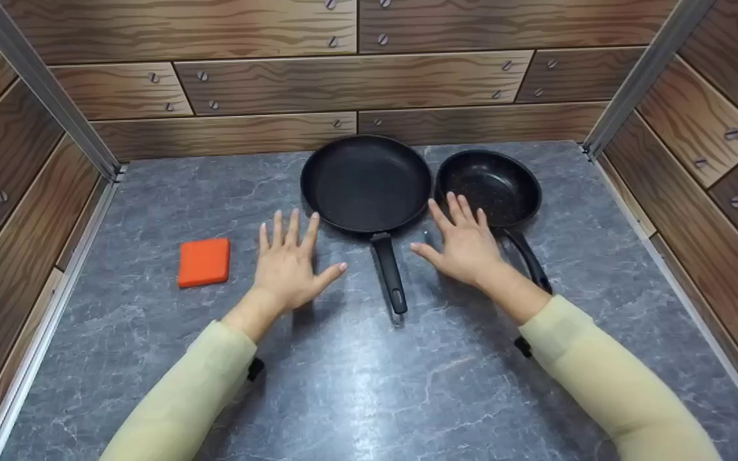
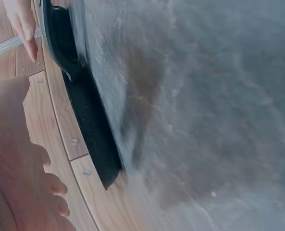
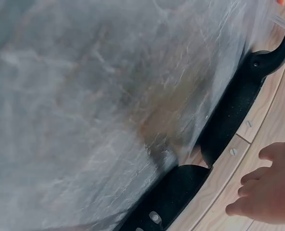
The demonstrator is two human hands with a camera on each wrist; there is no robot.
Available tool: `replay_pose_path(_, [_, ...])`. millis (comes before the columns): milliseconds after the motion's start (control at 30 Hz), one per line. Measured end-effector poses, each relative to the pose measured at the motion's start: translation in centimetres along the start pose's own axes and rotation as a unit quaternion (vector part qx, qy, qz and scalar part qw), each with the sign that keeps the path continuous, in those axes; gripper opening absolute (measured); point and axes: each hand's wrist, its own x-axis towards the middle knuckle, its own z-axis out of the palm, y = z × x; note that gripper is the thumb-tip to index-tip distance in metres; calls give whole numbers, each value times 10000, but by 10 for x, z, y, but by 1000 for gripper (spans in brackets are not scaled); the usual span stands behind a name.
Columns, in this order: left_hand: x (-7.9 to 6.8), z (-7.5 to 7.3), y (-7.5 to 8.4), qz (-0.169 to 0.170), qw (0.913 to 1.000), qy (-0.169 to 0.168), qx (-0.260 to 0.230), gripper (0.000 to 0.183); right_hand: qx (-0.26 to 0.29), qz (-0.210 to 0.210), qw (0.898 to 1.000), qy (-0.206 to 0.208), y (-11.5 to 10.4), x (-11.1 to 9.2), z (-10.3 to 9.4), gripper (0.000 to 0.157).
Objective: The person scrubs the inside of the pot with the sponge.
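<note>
L grip [image 1: 286,269], R grip [image 1: 468,250], both released (splayed), nr lg pan [image 1: 366,182], sm pan [image 1: 503,182], orange block [image 1: 204,261]

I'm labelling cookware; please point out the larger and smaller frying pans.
Larger frying pan [image 1: 367,184], head view: inner cooking surface.
Smaller frying pan [image 1: 496,186], head view: inner cooking surface.

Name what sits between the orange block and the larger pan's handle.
In the head view, the spread left hand appears between the orange block and the larger pan's handle.
</note>
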Motion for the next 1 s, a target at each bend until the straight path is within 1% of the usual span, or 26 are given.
replay_pose_path(167, [17, 1, 4, 40, 10000, -64, 45, 109, -54, -124, 9999, 98, 1, 15, 2, 100])
replay_pose_path(333, [35, 3, 7, 46, 9999, -135, 92, 108, -18, -180, 9998, 5, -1, 28, 6, 98])
replay_pose_path(500, [50, 7, 7, -3, 9996, -248, 152, 108, 25, -346, 9994, -28, -3, 38, 14, 96])
replay_pose_path(667, [58, 13, 7, -30, 9993, -344, 155, 107, 141, -415, 9990, -91, -5, 43, 21, 94])
replay_pose_path(867, [61, 20, 5, -32, 9985, -540, 81, 106, 148, -405, 9988, -252, -6, 46, 29, 94])
replay_pose_path(1000, [62, 22, 4, 31, 9987, -505, 36, 103, 137, -468, 9985, -249, -4, 45, 32, 91])
